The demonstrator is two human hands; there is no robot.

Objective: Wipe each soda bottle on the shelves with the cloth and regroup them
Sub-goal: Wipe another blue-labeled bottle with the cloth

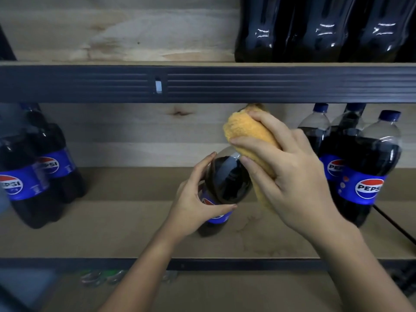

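A dark Pepsi bottle (227, 181) with a blue label stands on the middle shelf (135, 233), tilted toward me. My left hand (195, 201) grips its body around the label. My right hand (290, 174) holds a folded yellow cloth (249, 134) wrapped over the bottle's neck and upper right side; the cap is hidden under the cloth. Two Pepsi bottles (29, 176) stand at the left of the same shelf. A group of three Pepsi bottles (369, 170) with blue caps stands at the right.
A dark metal shelf rail (225, 84) runs across just above the cloth. Dark bottles (319, 30) fill the right of the upper shelf. A black cable (396, 228) lies at the shelf's right. Bottle tops (101, 276) show on the shelf below.
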